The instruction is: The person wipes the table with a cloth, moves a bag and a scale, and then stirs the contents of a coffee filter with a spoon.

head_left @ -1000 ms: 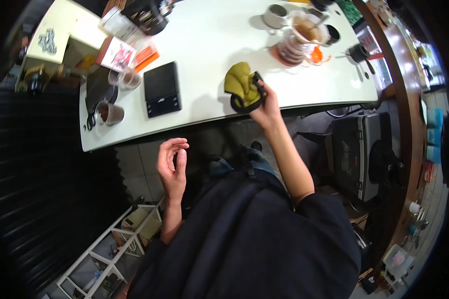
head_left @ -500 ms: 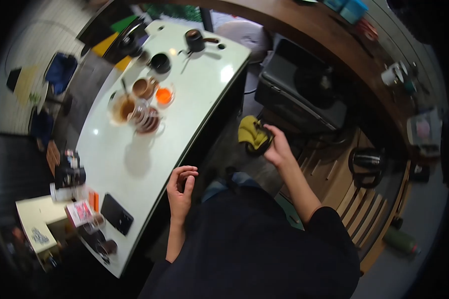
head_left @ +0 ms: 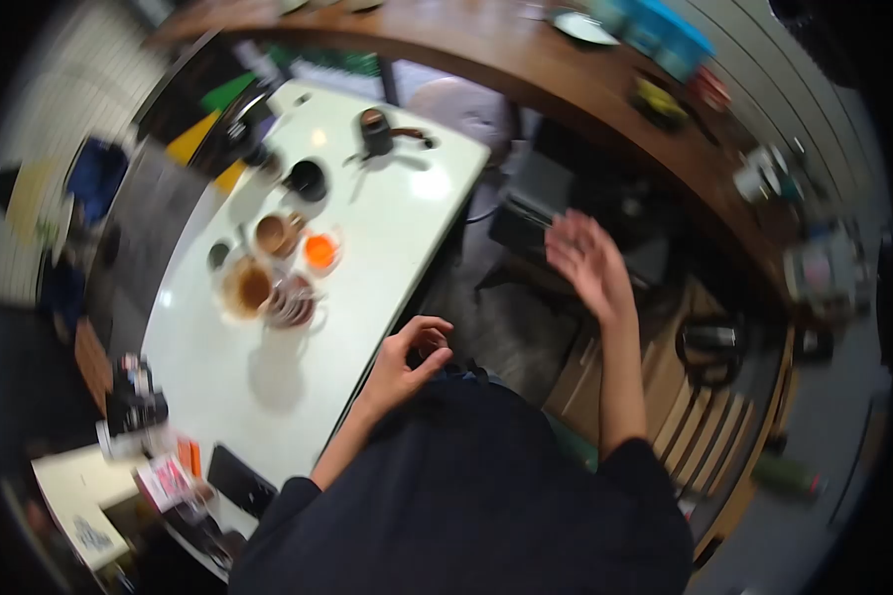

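Observation:
My right hand (head_left: 590, 263) is raised over the floor gap beside the wooden counter (head_left: 541, 74), its fingers spread and holding nothing. On that counter lies a yellow-green and black item (head_left: 658, 104), beyond the hand. My left hand (head_left: 412, 355) hovers by the near edge of the white table (head_left: 357, 288), fingers loosely curled with the thumb apart, nothing between them. Left of it on the table stand a glass server (head_left: 290, 302), a coffee filter (head_left: 251, 288), a brown cup (head_left: 276, 235) and an orange item (head_left: 319, 251). Motion blurs parts of the view.
A dark pot (head_left: 375, 134) with a handle and a black cup (head_left: 308, 180) stand at the table's far end. A black tablet-like object (head_left: 240, 481) lies at its near end. A blue container (head_left: 665, 38) is on the counter. A black kettle (head_left: 709, 347) stands at right.
My right hand has let go of the yellow-green item, which now lies on the wooden counter. The hand's fingers have spread. My left hand has moved right and slightly up.

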`<state>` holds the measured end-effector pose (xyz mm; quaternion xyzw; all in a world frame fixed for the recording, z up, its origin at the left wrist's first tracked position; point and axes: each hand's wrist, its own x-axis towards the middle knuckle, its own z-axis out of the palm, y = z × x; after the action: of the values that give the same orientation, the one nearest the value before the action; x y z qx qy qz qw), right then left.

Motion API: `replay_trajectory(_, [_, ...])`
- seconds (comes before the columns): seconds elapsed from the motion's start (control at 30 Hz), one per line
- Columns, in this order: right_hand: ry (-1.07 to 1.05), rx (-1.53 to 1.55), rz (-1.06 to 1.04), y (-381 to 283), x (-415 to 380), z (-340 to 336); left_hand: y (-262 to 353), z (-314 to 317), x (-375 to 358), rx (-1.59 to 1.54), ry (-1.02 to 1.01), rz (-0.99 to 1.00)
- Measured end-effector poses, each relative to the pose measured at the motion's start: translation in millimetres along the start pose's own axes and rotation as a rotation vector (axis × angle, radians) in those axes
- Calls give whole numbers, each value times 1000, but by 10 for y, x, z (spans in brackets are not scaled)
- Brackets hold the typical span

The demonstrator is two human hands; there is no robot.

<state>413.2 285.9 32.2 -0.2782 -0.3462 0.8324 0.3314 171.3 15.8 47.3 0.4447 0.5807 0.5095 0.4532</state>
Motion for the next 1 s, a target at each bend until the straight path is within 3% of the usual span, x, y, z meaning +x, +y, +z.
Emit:
replay_trajectory(0.07, [-35, -99, 177, 562, -152, 23, -40, -252, -88, 15, 35, -15])
replay_trajectory(0.17, [15, -255, 266, 1140, -106, 344, -369, -597, -470, 127, 305, 37])
replay_trajectory(0.2, [-34, -291, 294, 1224, -32, 570, -467, -621, -563, 283, 589, 170])
replay_trajectory(0.23, [-105, -307, 306, 1279, 44, 795, -539, -668, -647, 354, 796, 147])
replay_trajectory(0.3, [-284, -433, 300, 1302, 245, 1158, -630, -802, -743, 175, 1086, 116])
replay_trajectory(0.37, [-491, -582, 224, 1284, 438, 1420, -757, -951, -843, 146, 1190, 72])
replay_trajectory(0.43, [-615, -674, 272, 1174, 617, 1738, -880, -1052, -809, 384, 1343, 172])
replay_trajectory(0.5, [-754, -759, 244, 1257, 901, 1859, -1078, -1085, -714, 452, 1428, 105])
replay_trajectory(0.57, [-857, -816, 236, 1304, 1066, 2003, -1191, -1157, -613, 679, 1500, 179])
replay_trajectory(0.73, [-1145, -805, 222, 1395, 1422, 2219, -1225, -1048, -475, 401, 1563, 24])
replay_trajectory(0.87, [-1221, -837, 198, 1519, 1592, 2210, -1123, -1086, -397, 372, 1586, 2])
replay_trajectory(0.93, [-1184, -757, 331, 1557, 1590, 2175, -1021, -1079, -424, 288, 1551, 22])
replay_trajectory(1.0, [-1160, -750, 303, 1631, 1615, 2170, -1005, -1104, -491, 307, 1512, 15])
